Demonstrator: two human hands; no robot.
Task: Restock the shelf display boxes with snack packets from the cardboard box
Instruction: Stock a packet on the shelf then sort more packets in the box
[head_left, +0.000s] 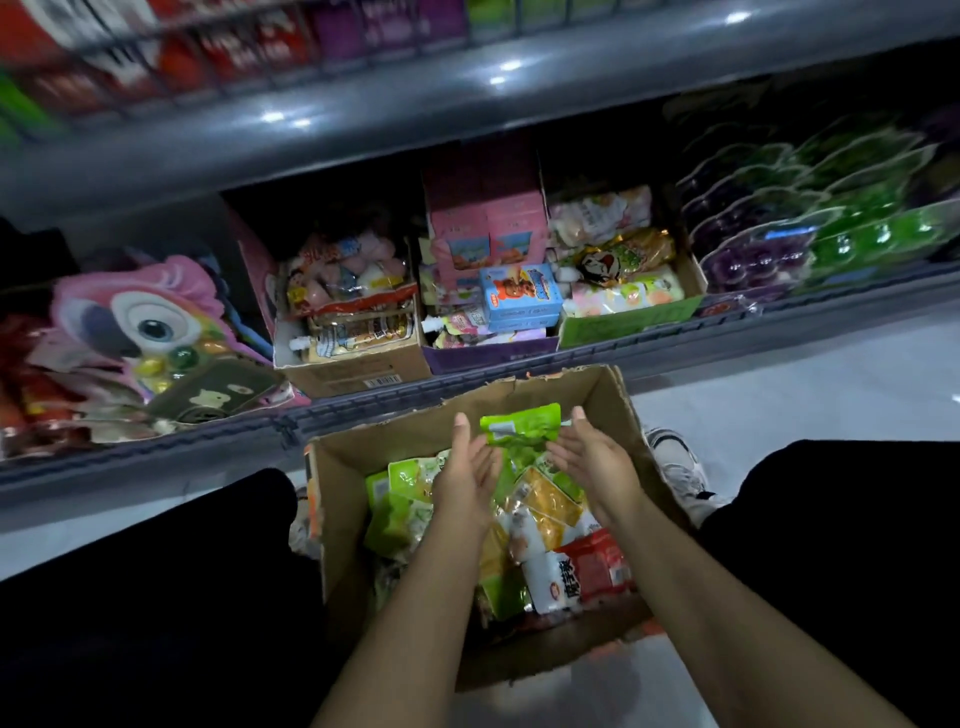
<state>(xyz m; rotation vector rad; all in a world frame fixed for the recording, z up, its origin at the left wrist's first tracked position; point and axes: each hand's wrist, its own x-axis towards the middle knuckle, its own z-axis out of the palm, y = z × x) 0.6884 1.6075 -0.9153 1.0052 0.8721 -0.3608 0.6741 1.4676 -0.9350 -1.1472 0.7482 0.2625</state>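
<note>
Above the cardboard box (363, 519), both hands are spread, fingers straight: left hand (465, 475) and right hand (592, 462) flank a green snack packet (521, 426) without curling round it. Loosely pressed, it could slip back among the packets below. Its long axis runs left-right, tilted, facing the shelf display boxes (358, 364) beyond.

Pale floor (779, 410) carries the cardboard box (353, 499) — bottom shelf (467, 387) holds display boxes (353, 364).
</note>
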